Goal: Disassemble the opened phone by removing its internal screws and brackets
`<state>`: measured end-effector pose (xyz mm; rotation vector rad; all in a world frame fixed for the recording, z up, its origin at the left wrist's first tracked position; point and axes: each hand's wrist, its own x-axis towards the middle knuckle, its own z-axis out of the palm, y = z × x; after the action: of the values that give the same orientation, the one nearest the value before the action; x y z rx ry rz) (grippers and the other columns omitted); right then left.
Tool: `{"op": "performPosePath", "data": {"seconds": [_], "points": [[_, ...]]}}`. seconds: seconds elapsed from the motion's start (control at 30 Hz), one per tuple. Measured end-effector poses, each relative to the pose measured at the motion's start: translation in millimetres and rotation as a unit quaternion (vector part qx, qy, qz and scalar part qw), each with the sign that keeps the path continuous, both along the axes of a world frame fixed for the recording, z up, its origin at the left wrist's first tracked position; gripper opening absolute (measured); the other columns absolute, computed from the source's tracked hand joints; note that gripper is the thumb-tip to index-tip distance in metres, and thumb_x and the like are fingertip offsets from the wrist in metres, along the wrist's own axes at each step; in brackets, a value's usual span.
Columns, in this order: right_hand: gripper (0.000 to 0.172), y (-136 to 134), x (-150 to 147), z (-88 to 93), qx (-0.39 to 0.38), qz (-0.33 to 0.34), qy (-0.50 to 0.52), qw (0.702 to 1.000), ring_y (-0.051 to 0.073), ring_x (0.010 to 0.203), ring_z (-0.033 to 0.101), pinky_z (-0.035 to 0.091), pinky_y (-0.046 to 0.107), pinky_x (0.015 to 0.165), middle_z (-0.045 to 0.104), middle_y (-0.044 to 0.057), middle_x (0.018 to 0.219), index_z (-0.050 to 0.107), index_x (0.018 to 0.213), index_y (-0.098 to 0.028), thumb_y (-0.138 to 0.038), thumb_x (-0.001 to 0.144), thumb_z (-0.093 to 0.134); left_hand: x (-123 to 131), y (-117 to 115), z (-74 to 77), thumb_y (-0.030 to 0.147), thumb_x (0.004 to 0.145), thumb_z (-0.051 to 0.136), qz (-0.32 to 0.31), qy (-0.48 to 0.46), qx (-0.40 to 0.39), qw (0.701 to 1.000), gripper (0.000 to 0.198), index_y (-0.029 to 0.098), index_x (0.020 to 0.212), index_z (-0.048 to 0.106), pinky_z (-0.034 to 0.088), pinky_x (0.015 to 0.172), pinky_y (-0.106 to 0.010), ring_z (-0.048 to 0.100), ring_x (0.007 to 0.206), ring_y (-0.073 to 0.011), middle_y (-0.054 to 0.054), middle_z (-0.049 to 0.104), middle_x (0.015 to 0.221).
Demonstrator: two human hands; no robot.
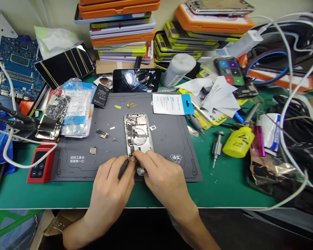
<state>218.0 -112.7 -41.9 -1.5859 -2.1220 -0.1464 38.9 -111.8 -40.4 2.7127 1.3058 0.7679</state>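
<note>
Head view | opened phone [138, 134] lying on grey mat [168, 137] | left hand [114, 178] bunching fingers at phone's lower end, seemingly steadying it, grip unclear | right hand [165, 172] curling fingers around grey cylinder [140, 171] | loose part [103, 134] sitting left of phone, probably for reach

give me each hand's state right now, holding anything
Left hand: bent at the near end of the opened phone; whether it grips anything cannot be told.
Right hand: closed, holding a grey cylindrical tool.
</note>
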Motion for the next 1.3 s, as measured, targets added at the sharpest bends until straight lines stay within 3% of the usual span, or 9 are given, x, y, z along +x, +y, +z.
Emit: {"op": "performPosePath", "data": {"seconds": [0.63, 0.77, 0.87, 1.0, 1.1, 1.17, 1.3], "points": [[0.032, 1, 2, 4.3, -0.009, 0.000, 0.017, 1.000, 0.014, 0.062, 0.059, 0.040, 0.029, 0.056, 0.065, -0.001, 0.079, 0.072, 0.113, -0.016, -0.004, 0.106, 0.044, 3, 3, 3.3, 0.007, 0.102, 0.067, 0.002, -0.004, 0.006, 1.000, 0.032, 0.011, 0.133, 0.070, 0.060, 0.097, -0.044, 0.067, 0.113, -0.0277, -0.015, 0.072, 0.124], [0.027, -3, 1, 0.8, -0.012, 0.005, 0.073, 0.997, 0.013, 0.063, 0.060, 0.041, 0.028, 0.057, 0.066, -0.001, 0.077, 0.072, 0.112, -0.016, -0.004, 0.104, 0.049, 3, 3, 3.7, 0.008, 0.103, 0.066, 0.001, -0.007, -0.005, 1.000, 0.034, 0.011, 0.137, 0.068, 0.060, 0.099, -0.045, 0.066, 0.114, -0.0276, -0.014, 0.072, 0.125], [0.024, -9, 5, 1.1, 0.021, -0.021, 0.255, 0.966, 0.010, 0.063, 0.057, 0.048, 0.024, 0.064, 0.062, -0.004, 0.077, 0.070, 0.123, -0.020, -0.008, 0.103, 0.063, 2, 1, 3.6, 0.009, 0.104, 0.065, 0.003, -0.006, -0.008, 1.000, 0.035, 0.013, 0.139, 0.068, 0.060, 0.099, -0.044, 0.067, 0.113, -0.0268, -0.013, 0.073, 0.125], [0.046, -15, 20, 3.6, 0.050, -0.128, 0.485, 0.864, 0.012, 0.072, 0.058, 0.052, 0.024, 0.067, 0.062, -0.003, 0.088, 0.064, 0.141, -0.030, -0.018, 0.098, 0.073, 2, 0, 3.4, 0.008, 0.102, 0.067, 0.000, -0.004, -0.002, 1.000, 0.036, 0.012, 0.138, 0.069, 0.061, 0.098, -0.043, 0.068, 0.112, -0.0265, -0.013, 0.073, 0.126], [0.055, -15, 26, 0.2, 0.023, -0.123, 0.575, 0.809, 0.013, 0.083, 0.063, 0.058, 0.029, 0.080, 0.066, 0.001, 0.104, 0.053, 0.155, -0.035, -0.019, 0.103, 0.060, 0, -1, 2.8, 0.009, 0.101, 0.068, -0.006, -0.008, 0.011, 1.000, 0.036, 0.013, 0.137, 0.070, 0.061, 0.096, -0.043, 0.068, 0.111, -0.0268, -0.013, 0.074, 0.126], [0.056, -16, 24, -4.3, 0.019, -0.113, 0.579, 0.807, 0.014, 0.089, 0.067, 0.060, 0.031, 0.085, 0.068, 0.002, 0.109, 0.050, 0.158, -0.036, -0.018, 0.105, 0.056, -2, -2, 2.4, 0.009, 0.101, 0.068, -0.008, -0.013, 0.012, 1.000, 0.037, 0.014, 0.138, 0.069, 0.061, 0.097, -0.043, 0.069, 0.112, -0.0269, -0.013, 0.074, 0.128], [0.060, -16, 16, -12.2, 0.034, -0.091, 0.520, 0.849, 0.018, 0.107, 0.071, 0.065, 0.038, 0.095, 0.069, 0.005, 0.114, 0.040, 0.164, -0.036, -0.017, 0.108, 0.052, -4, 0, 1.5, 0.008, 0.101, 0.069, -0.006, -0.022, 0.010, 1.000, 0.038, 0.017, 0.138, 0.070, 0.061, 0.099, -0.044, 0.070, 0.113, -0.0274, -0.012, 0.075, 0.129]]}}
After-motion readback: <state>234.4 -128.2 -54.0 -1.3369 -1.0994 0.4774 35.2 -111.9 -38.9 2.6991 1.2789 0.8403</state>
